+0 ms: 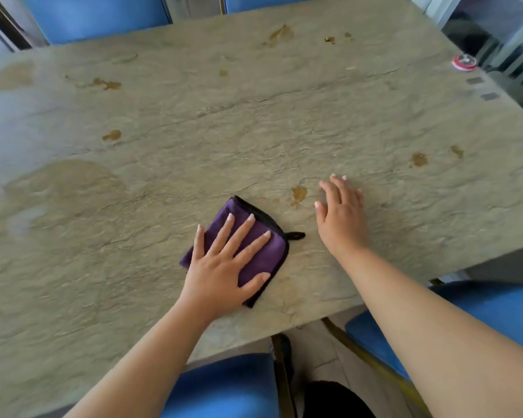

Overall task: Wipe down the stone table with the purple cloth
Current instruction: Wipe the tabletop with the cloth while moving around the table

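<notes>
Spanning nearly the whole view, the broad grey-green stone table with its rough, rippled top [254,122] is plainly the heaviest and stiffest thing present; it will not shift under pressure, but its ridged texture will likely drag at fabric and hide grime in the grooves, and it carries scattered brownish stains [299,193] plus paler damp-looking patches toward the left. Around it stand blue upholstered chairs [230,384], 2 at the near edge and 2 more at the far one. Lying on the table near its front edge, the small folded purple microfibre cloth with black edging and a black hanging loop [269,254] looks soft, light and limp, so it should bunch or slide unless pressed flat; a spread palm on top seems the best hold, or a pinch at a bound edge for lifting. The left hand [224,267] rests on it just so, fingers straight and fanned wide, covering its near-left part. The right hand [340,217] lies flat on bare stone just beside the cloth, fingers loosely extended, holding nothing. Near the far right corner sits a small round red-and-white object [464,62]; its markings are too blurred to read, and no other writing or brand is legible.
</notes>
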Demonstrator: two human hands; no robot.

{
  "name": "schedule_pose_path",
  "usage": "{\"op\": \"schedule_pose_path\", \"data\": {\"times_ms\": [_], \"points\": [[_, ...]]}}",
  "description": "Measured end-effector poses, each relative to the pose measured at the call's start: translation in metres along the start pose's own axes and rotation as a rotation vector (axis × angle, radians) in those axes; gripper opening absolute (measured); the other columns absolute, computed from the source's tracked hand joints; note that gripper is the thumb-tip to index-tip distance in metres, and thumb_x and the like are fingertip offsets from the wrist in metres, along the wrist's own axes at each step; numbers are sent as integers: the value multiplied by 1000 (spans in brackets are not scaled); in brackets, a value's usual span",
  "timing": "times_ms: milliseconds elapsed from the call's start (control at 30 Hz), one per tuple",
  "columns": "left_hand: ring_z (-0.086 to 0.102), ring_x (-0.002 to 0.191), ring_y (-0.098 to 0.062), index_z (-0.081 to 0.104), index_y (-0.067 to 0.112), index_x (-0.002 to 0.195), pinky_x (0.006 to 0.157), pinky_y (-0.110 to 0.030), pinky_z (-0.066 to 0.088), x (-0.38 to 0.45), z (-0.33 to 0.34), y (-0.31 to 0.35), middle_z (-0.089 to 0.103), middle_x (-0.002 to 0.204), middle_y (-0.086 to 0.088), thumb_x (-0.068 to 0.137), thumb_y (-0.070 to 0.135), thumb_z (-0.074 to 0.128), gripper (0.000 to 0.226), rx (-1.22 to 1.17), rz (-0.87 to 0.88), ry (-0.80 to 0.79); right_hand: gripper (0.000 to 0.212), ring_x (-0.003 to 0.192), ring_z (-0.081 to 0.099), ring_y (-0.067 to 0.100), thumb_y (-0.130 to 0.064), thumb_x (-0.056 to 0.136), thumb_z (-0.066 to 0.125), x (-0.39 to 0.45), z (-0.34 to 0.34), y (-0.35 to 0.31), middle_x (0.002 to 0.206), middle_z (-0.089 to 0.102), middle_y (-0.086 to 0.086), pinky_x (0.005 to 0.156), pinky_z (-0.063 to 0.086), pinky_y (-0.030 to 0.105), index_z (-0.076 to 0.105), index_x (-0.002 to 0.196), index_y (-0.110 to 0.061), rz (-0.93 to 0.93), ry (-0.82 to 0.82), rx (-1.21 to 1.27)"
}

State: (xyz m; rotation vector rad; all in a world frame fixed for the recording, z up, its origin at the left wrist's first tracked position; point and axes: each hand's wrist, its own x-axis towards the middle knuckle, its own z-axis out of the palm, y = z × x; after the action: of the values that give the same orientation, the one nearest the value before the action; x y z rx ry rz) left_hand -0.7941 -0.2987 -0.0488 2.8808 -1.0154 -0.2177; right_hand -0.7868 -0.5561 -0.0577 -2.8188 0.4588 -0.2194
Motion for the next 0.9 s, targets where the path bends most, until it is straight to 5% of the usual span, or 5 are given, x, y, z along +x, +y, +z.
{"op": "schedule_pose_path", "data": {"times_ms": [300,467,667,733,900], "points": [[-24,146,-27,-4,51,148,110,-67,-10,122,-17,2,-22,160,9,89,70,17,65,-178,-756,-35,43,142,28,30,-13,93,37,4,7,3,148,40,12,118,12,47,50,134,-9,-20,33,125],[-22,147,-25,-6,52,148,112,-64,-13,124,-8,75,-18,161,9,91,68,14,62,-101,-440,-45,57,141,32,23,12,84,42,11,-12,40,148,43,7,117,25,41,52,136,-11,-195,-88,296],[-3,150,-18,6,55,147,115,-63,3,39,2,59,1,162,15,91,71,24,61,35,28,-16,44,138,36,28,-2,88,52,24,-34,88,145,45,12,115,29,44,56,130,-17,-348,-95,88],[-3,150,-14,5,59,145,115,-63,7,48,-2,40,2,161,17,88,73,23,61,27,-97,-3,41,141,29,29,-11,93,48,24,-31,96,148,40,13,117,23,47,50,133,-22,-342,-84,55],[-13,149,-17,4,57,146,114,-61,-6,140,-9,61,-9,161,16,87,70,21,62,-127,-823,77,40,142,28,30,-14,95,41,27,-24,97,148,39,15,117,20,50,47,135,-21,-344,-73,75]]}}
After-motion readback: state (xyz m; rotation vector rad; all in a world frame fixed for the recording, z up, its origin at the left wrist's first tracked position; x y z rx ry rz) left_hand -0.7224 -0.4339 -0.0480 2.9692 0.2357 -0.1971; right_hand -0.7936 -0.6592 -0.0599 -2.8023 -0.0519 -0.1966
